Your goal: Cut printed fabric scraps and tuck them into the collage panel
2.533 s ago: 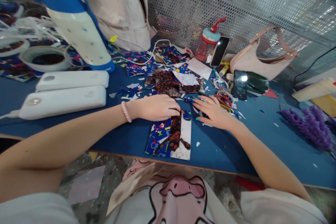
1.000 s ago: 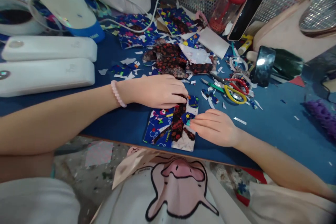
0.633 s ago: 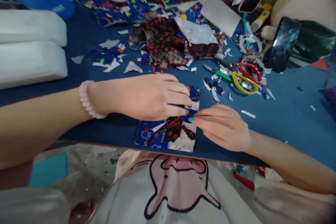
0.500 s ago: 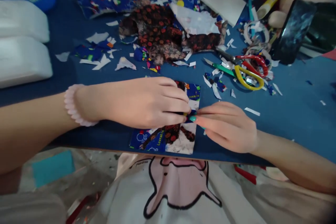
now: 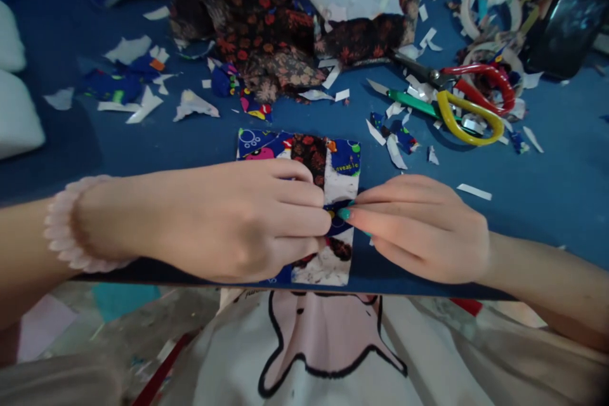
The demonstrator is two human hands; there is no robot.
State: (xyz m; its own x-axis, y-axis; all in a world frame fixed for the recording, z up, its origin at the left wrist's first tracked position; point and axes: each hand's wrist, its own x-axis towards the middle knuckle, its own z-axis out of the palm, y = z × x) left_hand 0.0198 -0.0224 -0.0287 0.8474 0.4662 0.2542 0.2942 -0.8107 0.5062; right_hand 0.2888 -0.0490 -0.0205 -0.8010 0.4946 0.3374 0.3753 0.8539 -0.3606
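A small rectangular card (image 5: 341,189) lies flat near the table's front edge, covered in a patchwork of blue printed paper, dark floral paper and bare white areas. My left hand (image 5: 223,219) rests across it from the left, its fingers closed together and bent down. Their tips meet a blue printed paper strip (image 5: 339,221) running across the card's right part. From the right, my right hand (image 5: 419,225) pinches that strip at the card's right edge between thumb and forefinger. What lies under my left palm is hidden.
Beyond the card lie dark floral paper (image 5: 257,13), several paper scraps (image 5: 196,104), scissors (image 5: 471,114) with red and yellow handles, and a green-handled cutter (image 5: 412,103). Tape rolls (image 5: 490,9) and a phone (image 5: 566,19) sit back right; white boxes (image 5: 16,114) stand left.
My left hand has shifted toward me and slightly left, uncovering the card's far part. My right hand keeps its pinch at the card's right edge. The view has tilted down and closer.
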